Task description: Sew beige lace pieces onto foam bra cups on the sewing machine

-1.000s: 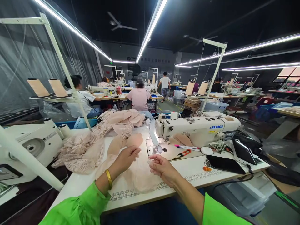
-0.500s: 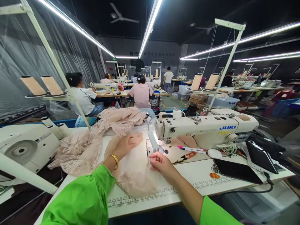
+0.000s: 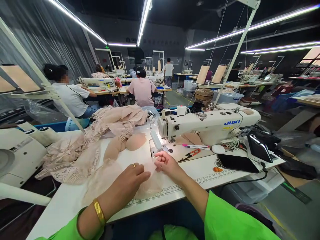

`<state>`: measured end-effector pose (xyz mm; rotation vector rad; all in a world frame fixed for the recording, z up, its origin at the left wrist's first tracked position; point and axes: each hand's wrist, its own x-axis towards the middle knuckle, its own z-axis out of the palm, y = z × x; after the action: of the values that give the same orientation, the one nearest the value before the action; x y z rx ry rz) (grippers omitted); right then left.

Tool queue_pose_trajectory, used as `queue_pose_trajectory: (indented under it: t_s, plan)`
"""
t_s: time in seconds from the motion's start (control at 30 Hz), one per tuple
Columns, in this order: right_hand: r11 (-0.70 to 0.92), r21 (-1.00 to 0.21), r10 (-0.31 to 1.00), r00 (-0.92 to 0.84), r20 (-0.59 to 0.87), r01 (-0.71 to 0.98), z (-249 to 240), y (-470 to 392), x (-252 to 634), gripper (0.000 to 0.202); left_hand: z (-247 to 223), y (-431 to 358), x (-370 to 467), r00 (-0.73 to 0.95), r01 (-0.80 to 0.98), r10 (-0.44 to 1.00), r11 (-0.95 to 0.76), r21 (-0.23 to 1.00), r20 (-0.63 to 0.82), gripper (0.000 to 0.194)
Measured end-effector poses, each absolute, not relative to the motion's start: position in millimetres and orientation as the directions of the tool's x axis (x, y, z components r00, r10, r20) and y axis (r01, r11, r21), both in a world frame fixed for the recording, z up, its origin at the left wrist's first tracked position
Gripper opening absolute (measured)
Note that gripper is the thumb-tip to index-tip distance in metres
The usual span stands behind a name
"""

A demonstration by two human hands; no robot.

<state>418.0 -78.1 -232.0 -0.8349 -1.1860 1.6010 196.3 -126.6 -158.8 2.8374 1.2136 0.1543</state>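
Observation:
A sheer beige fabric piece point(image 3: 102, 180) lies across the front of the white table, below the sewing machine's needle area. My left hand point(image 3: 128, 181), wearing a ring and a gold bracelet, is closed on it with bent fingers; the fingertips are partly hidden. To the right, my right hand point(image 3: 167, 165) pinches the fabric's edge between thumb and fingers, just in front of the lamp point(image 3: 156, 139). Beyond my left hand lie a stack of curved beige cup pieces point(image 3: 112, 148) and a single rounded cup piece point(image 3: 136, 142).
The JUKI sewing machine point(image 3: 212, 128) stands behind my hands. Thread snips point(image 3: 192, 153), pens point(image 3: 197, 146) and a black phone point(image 3: 237, 162) lie to the right. A heap of beige lace garments point(image 3: 72, 150) covers the left side. Other people sit at machines farther off.
My left hand has come back from the cup pieces towards me, onto the sheer fabric near my right hand. My right hand keeps its pinch. The view has shifted to the right.

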Motion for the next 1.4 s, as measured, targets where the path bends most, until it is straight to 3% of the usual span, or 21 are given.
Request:
queue_pose_trajectory:
  t_s: [0.07, 0.13, 0.23, 0.3, 0.33, 0.4, 0.43, 0.47, 0.53, 0.63, 0.73, 0.83, 0.93, 1.2, 1.4]
  plan:
    - [-0.045, -0.967, 0.949, -0.312, 0.036, -0.251, -232, -80, 417, 0.054, -154, -127, 198, 0.698, 0.709, 0.716, -0.695, 0.121, 0.026, 0.034]
    - [-0.001, -0.976, 0.946, -0.315, 0.069, -0.216, -230, -84, 415, 0.047, -148, -124, 195, 0.700, 0.683, 0.711, -0.694, 0.227, 0.069, 0.026]
    - [0.131, -0.984, 0.921, -0.352, 0.167, -0.124, -219, -95, 412, 0.033, -145, -114, 190, 0.673, 0.611, 0.703, -0.704, 0.362, 0.232, 0.060]
    - [0.301, -0.953, 0.878, -0.380, 0.291, -0.032, -210, -103, 411, 0.028, -147, -103, 189, 0.672, 0.579, 0.691, -0.715, 0.391, 0.268, 0.070]
    - [0.407, -0.913, 0.846, -0.386, 0.367, 0.024, -205, -106, 411, 0.027, -149, -98, 190, 0.683, 0.574, 0.689, -0.712, 0.404, 0.243, 0.065]
    - [0.623, -0.768, 0.755, -0.368, 0.542, 0.146, -197, -110, 413, 0.027, -152, -88, 191, 0.698, 0.593, 0.698, -0.689, 0.417, 0.161, 0.032]
    - [0.711, -0.673, 0.695, -0.346, 0.630, 0.204, -194, -111, 415, 0.027, -152, -84, 191, 0.688, 0.617, 0.711, -0.678, 0.400, 0.144, 0.015]
    - [0.775, -0.576, 0.632, -0.320, 0.706, 0.259, -192, -110, 417, 0.027, -153, -80, 190, 0.672, 0.641, 0.723, -0.676, 0.363, 0.161, 0.013]
    - [0.837, -0.421, 0.522, -0.279, 0.806, 0.349, -190, -105, 420, 0.027, -154, -75, 188, 0.635, 0.673, 0.712, -0.700, 0.239, 0.300, 0.024]
    - [0.843, -0.243, 0.432, -0.333, 0.838, 0.480, -197, -89, 427, 0.025, -157, -73, 186, 0.652, 0.659, 0.564, -0.752, -0.009, 0.507, 0.020]
    - [0.829, 0.039, 0.350, -0.571, 0.742, 0.558, -212, -65, 442, 0.020, -166, -77, 194, 0.765, 0.599, 0.503, -0.786, -0.155, 0.401, 0.017]
    - [0.864, 0.201, 0.278, -0.770, 0.575, 0.462, -227, -40, 461, 0.024, -176, -75, 210, 0.838, 0.528, 0.484, -0.837, -0.144, 0.253, 0.014]
    - [0.878, 0.215, 0.296, -0.837, 0.460, 0.428, -236, -23, 477, 0.027, -187, -61, 225, 0.860, 0.484, 0.439, -0.863, -0.144, 0.260, 0.023]
    - [0.885, -0.063, 0.416, -0.726, 0.548, 0.460, -243, -22, 490, 0.025, -220, -31, 234, 0.786, 0.583, 0.530, -0.806, -0.097, 0.318, 0.025]
    - [0.857, -0.164, 0.504, -0.723, 0.473, 0.489, -233, -26, 495, 0.026, -219, -33, 235, 0.806, 0.541, 0.511, -0.841, -0.021, 0.298, 0.027]
